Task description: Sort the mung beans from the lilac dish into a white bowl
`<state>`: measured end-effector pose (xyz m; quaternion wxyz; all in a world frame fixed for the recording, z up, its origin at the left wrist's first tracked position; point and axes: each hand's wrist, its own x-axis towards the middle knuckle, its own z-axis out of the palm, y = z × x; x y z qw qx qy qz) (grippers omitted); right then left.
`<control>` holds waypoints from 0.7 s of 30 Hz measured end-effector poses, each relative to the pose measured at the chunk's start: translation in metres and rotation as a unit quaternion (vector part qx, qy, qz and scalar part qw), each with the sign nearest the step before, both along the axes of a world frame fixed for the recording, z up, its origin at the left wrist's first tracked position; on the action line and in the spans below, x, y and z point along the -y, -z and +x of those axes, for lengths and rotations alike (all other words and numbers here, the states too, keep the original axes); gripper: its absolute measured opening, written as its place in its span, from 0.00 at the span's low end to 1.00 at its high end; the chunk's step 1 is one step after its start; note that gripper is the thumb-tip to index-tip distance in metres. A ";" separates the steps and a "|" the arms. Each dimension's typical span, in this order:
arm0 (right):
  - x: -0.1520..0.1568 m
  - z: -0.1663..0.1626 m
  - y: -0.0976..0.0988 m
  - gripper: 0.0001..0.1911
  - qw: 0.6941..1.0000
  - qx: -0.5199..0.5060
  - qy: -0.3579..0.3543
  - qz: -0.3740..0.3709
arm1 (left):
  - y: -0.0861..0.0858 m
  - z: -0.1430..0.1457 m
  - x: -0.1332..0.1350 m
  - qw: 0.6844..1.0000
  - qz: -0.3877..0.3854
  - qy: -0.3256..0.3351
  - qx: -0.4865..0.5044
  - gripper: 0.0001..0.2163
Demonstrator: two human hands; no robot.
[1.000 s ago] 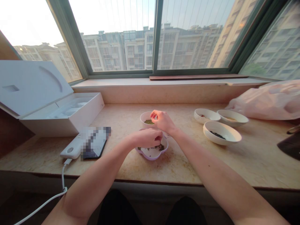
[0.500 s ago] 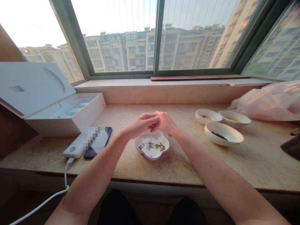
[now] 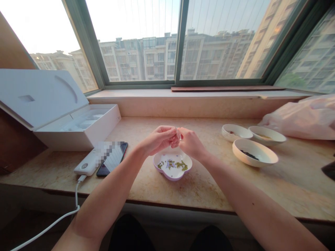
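Over the back of a flower-shaped white bowl with a lilac outside (image 3: 173, 175), my two hands meet fingertip to fingertip. My left hand (image 3: 163, 137) is closed, its fingers curled and the thumb against them. Facing it, my right hand (image 3: 191, 143) is closed too, thumb and forefinger pinched near the left fingertips. Whatever lies between the fingers is too small or too hidden to name. Small green beans (image 3: 180, 165) lie scattered across the bowl's floor around a purple printed picture. The hands hide the bowl's far side.
On the right stand three white bowls: one with dark bits (image 3: 255, 158), one with reddish bits (image 3: 237, 132), one with pale contents (image 3: 267, 136). A pinkish plastic bag (image 3: 300, 116) lies behind them. Leftward are an open white box (image 3: 102, 122), a phone (image 3: 112, 160) and a cabled power bank (image 3: 85, 165).
My right hand has shifted slightly right and down, its fingers showing more clearly at the left fingertips. The whole view has moved a little. The beans look unchanged.
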<state>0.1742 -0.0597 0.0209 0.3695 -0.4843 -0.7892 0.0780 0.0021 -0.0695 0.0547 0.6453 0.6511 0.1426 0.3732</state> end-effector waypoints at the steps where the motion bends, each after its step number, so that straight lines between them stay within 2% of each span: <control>1: 0.002 -0.001 -0.001 0.04 1.000 0.003 -0.015 -0.003 | 0.000 0.000 0.000 1.000 0.001 -0.004 -0.001 0.21; 5: 0.011 -0.007 0.000 0.05 0.996 0.038 -0.080 -0.007 | 0.000 -0.002 0.000 1.000 0.006 -0.018 0.003 0.22; 7: 0.015 -0.010 0.002 0.07 0.992 0.061 -0.106 -0.035 | -0.001 -0.002 0.001 0.999 0.008 -0.034 -0.001 0.22; 10: 0.020 -0.011 0.004 0.05 0.974 0.092 -0.189 -0.084 | -0.002 -0.003 0.000 0.998 0.013 -0.065 0.011 0.21; 12: 0.022 -0.010 0.005 0.08 0.959 0.106 -0.242 -0.106 | -0.002 -0.002 -0.003 0.995 0.015 -0.096 0.026 0.19; 15: 0.025 -0.011 0.006 0.10 0.949 0.116 -0.264 -0.127 | 0.002 0.001 -0.013 0.985 0.027 -0.170 0.023 0.15; 18: 0.026 -0.015 0.007 0.07 0.948 0.123 -0.264 -0.125 | 0.010 0.002 -0.024 0.960 0.083 -0.262 -0.048 0.10; 21: 0.024 -0.018 0.010 0.02 0.947 0.151 -0.257 -0.116 | 0.018 0.002 -0.033 0.912 0.181 -0.338 -0.145 0.06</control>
